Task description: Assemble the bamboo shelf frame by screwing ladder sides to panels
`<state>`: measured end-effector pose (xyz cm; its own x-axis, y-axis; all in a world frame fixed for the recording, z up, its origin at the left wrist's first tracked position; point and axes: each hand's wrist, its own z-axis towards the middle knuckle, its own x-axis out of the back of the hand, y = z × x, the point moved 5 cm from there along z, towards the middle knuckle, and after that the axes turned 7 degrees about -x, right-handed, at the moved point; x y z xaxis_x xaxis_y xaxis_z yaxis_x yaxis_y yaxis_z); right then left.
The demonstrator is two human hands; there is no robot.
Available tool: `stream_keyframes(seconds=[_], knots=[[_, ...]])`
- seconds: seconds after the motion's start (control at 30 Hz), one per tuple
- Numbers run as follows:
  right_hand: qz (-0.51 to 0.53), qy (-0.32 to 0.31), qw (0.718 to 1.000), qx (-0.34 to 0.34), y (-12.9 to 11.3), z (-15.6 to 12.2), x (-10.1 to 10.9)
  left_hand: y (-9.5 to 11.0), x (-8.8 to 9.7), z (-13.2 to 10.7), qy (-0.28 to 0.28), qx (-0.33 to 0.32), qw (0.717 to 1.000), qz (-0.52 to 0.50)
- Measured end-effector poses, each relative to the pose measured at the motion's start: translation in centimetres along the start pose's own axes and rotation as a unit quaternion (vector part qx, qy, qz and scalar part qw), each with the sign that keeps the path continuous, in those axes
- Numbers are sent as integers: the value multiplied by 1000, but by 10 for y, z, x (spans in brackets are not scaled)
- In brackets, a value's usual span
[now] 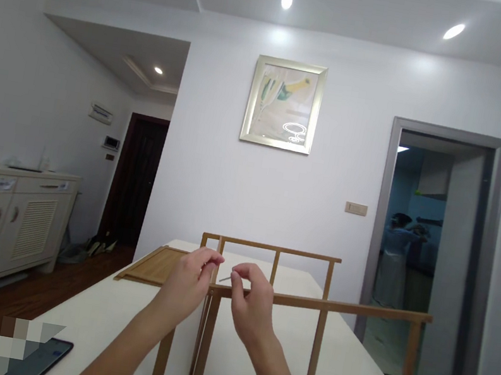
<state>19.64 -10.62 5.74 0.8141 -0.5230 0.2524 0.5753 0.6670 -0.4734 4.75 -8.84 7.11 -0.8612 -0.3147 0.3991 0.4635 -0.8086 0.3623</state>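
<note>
Between the thumb and forefinger of my right hand (pixel 253 306) is a small, thin grey metal rod (pixel 225 279); its exact kind is too small to tell. My left hand (pixel 187 279) is closed in a pinch just left of the rod, and whatever its fingertips hold is hidden. Both hands are over the near side of a brown wooden frame (pixel 369 311), close to a joint between its top rail and an upright. The frame stands on a white table (pixel 121 326), its far side rising behind my hands.
A slatted wooden panel (pixel 154 264) lies on the table to the left. A dark phone (pixel 46 358) rests at the near left edge. Beyond the doorway (pixel 379 235) at right stands another person (pixel 395 256). A white cabinet (pixel 28 221) lines the left wall.
</note>
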Motion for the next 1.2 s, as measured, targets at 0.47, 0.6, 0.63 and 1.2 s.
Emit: stream_keyframes(seconds=[0.47, 0.6, 0.63, 1.2], knots=[[155, -190, 956, -162, 1, 0, -4, -13, -6, -9, -153, 58, 985, -60], [143, -186, 961, -144, 0, 1, -1, -10, -8, -11, -158, 53, 981, -101], [143, -176, 964, -141, 0, 1, 0, -9, -7, -11, -159, 56, 978, -119], [140, -160, 969, -123, 0, 5, 13, -13, 11, -9, -96, 95, 990, -49]])
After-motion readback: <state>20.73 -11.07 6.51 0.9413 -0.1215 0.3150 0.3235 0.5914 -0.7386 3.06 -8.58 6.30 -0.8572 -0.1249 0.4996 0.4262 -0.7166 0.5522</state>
